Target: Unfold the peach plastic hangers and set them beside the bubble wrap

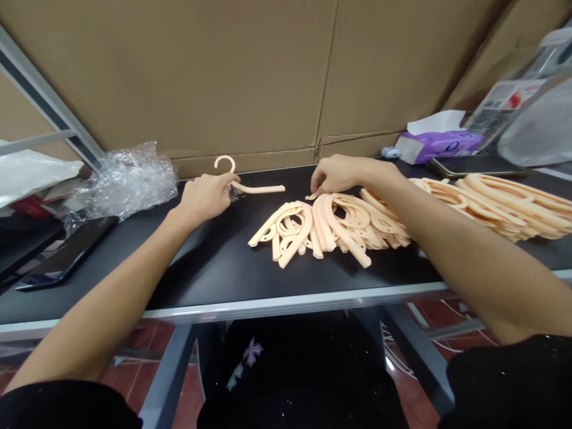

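Note:
My left hand (208, 195) is closed around a peach plastic clothes hanger (261, 189) held over the black table. Its hook stands up above the fingers, and one arm points right; the rest is hidden by the hand. My right hand (333, 173) reaches to the far edge of a heap of hanger parts (328, 226), its fingertips pinched on a small peach end piece (310, 197). Most of that piece is out of sight. The loose parts in the heap are curved arms and rounded pieces, lying over one another.
More stacked hanger parts (513, 202) lie to the right, beyond my right forearm. Crumpled clear plastic (129, 179) and a dark phone (67, 253) are at left. A purple tissue pack (440, 146) and a dark flat device (480, 165) sit back right. Cardboard (214, 77) walls the rear.

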`<move>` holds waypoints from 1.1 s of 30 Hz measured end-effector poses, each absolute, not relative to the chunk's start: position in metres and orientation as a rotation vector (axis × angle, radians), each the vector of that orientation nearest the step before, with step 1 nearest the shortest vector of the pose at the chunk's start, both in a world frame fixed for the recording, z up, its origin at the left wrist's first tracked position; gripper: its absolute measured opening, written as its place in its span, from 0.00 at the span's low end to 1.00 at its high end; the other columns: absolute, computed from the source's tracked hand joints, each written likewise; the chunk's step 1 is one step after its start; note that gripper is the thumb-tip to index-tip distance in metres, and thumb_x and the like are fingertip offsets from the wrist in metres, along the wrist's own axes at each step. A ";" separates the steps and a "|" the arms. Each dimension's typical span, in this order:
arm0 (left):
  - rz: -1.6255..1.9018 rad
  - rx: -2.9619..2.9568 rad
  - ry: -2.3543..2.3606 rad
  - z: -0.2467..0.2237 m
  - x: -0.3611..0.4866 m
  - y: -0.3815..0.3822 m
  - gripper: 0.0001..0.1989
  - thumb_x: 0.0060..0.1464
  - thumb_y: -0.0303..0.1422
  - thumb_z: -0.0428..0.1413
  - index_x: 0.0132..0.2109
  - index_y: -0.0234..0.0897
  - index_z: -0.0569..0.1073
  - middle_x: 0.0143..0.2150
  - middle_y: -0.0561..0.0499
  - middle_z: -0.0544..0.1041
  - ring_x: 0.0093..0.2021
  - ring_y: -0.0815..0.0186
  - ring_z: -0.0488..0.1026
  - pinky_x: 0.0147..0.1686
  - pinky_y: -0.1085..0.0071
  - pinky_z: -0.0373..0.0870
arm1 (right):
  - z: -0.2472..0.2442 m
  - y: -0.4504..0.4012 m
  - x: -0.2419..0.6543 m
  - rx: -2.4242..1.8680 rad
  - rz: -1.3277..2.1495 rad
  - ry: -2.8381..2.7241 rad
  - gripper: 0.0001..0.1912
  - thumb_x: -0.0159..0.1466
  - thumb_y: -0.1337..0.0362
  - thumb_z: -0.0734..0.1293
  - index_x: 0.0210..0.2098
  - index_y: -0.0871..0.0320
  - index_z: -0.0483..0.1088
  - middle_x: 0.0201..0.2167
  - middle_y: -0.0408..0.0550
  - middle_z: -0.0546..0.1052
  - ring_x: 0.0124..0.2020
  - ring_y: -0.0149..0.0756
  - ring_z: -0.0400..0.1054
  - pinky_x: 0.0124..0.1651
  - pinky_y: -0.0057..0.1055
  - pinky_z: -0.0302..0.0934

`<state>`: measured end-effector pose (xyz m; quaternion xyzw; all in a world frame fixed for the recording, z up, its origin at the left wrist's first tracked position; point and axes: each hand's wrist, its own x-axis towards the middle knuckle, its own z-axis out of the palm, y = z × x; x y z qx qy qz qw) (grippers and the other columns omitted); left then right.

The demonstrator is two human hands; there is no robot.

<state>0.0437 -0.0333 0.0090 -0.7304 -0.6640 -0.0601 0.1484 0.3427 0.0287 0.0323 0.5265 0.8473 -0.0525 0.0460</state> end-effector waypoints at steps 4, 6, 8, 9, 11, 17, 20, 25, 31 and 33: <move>-0.159 -2.122 -1.912 0.010 0.044 -0.035 0.25 0.68 0.32 0.45 0.66 0.48 0.77 0.58 0.42 0.84 0.57 0.40 0.81 0.53 0.47 0.78 | 0.030 0.029 0.343 1.708 -0.120 2.539 0.17 0.58 0.69 0.72 0.46 0.53 0.85 0.48 0.53 0.85 0.49 0.51 0.79 0.47 0.42 0.71; -0.160 -2.123 -1.913 0.011 0.043 -0.035 0.25 0.68 0.32 0.45 0.66 0.48 0.76 0.58 0.42 0.84 0.57 0.40 0.81 0.53 0.48 0.78 | 0.030 0.028 0.343 1.787 -0.059 2.485 0.16 0.58 0.68 0.73 0.45 0.53 0.85 0.47 0.54 0.85 0.47 0.53 0.79 0.45 0.43 0.72; -0.157 -2.122 -1.915 0.010 0.043 -0.034 0.25 0.69 0.33 0.45 0.66 0.48 0.76 0.59 0.42 0.83 0.57 0.40 0.81 0.53 0.47 0.78 | 0.030 0.028 0.344 1.840 -0.033 2.445 0.15 0.57 0.69 0.73 0.44 0.53 0.85 0.46 0.54 0.85 0.45 0.51 0.79 0.43 0.43 0.72; -0.152 -2.123 -1.917 0.010 0.043 -0.034 0.25 0.69 0.33 0.45 0.66 0.48 0.76 0.59 0.42 0.83 0.57 0.40 0.81 0.53 0.47 0.78 | 0.030 0.028 0.344 1.846 -0.037 2.443 0.15 0.57 0.69 0.72 0.44 0.53 0.85 0.44 0.54 0.85 0.44 0.50 0.79 0.43 0.42 0.72; -0.136 -2.125 -1.921 0.010 0.044 -0.034 0.25 0.69 0.33 0.45 0.66 0.49 0.76 0.59 0.42 0.83 0.58 0.40 0.81 0.54 0.46 0.77 | 0.030 0.030 0.346 1.825 -0.065 2.461 0.15 0.57 0.70 0.73 0.44 0.53 0.85 0.41 0.52 0.85 0.43 0.47 0.79 0.44 0.40 0.73; -0.071 -2.137 -1.917 0.009 0.045 -0.034 0.25 0.69 0.33 0.45 0.67 0.48 0.76 0.60 0.42 0.83 0.59 0.41 0.80 0.55 0.48 0.77 | 0.028 0.036 0.352 1.747 -0.075 2.515 0.20 0.56 0.66 0.75 0.48 0.49 0.86 0.50 0.54 0.85 0.48 0.54 0.80 0.49 0.48 0.74; -0.047 -2.124 -1.926 0.008 0.044 -0.033 0.25 0.69 0.34 0.46 0.67 0.49 0.76 0.60 0.43 0.83 0.58 0.43 0.81 0.55 0.51 0.77 | 0.028 0.033 0.350 1.747 -0.052 2.491 0.17 0.57 0.64 0.74 0.46 0.48 0.86 0.51 0.54 0.85 0.50 0.56 0.79 0.47 0.49 0.74; -0.020 -2.144 -1.939 0.008 0.044 -0.033 0.26 0.68 0.35 0.45 0.67 0.50 0.76 0.62 0.43 0.82 0.59 0.42 0.80 0.55 0.50 0.76 | 0.029 0.030 0.348 1.732 0.007 2.486 0.18 0.60 0.64 0.72 0.50 0.52 0.84 0.46 0.56 0.85 0.46 0.52 0.79 0.43 0.44 0.72; -0.002 -2.149 -1.938 0.008 0.045 -0.033 0.26 0.68 0.35 0.45 0.67 0.50 0.75 0.61 0.41 0.82 0.59 0.40 0.80 0.55 0.48 0.76 | 0.033 0.026 0.347 1.893 0.122 2.614 0.16 0.65 0.63 0.69 0.51 0.56 0.79 0.50 0.58 0.82 0.51 0.52 0.76 0.49 0.45 0.69; -0.002 -2.149 -1.930 0.008 0.045 -0.033 0.26 0.68 0.34 0.45 0.67 0.50 0.75 0.61 0.41 0.82 0.59 0.40 0.80 0.54 0.48 0.76 | 0.034 0.024 0.347 1.932 0.152 2.663 0.16 0.66 0.63 0.67 0.52 0.57 0.78 0.50 0.59 0.81 0.52 0.53 0.75 0.49 0.45 0.69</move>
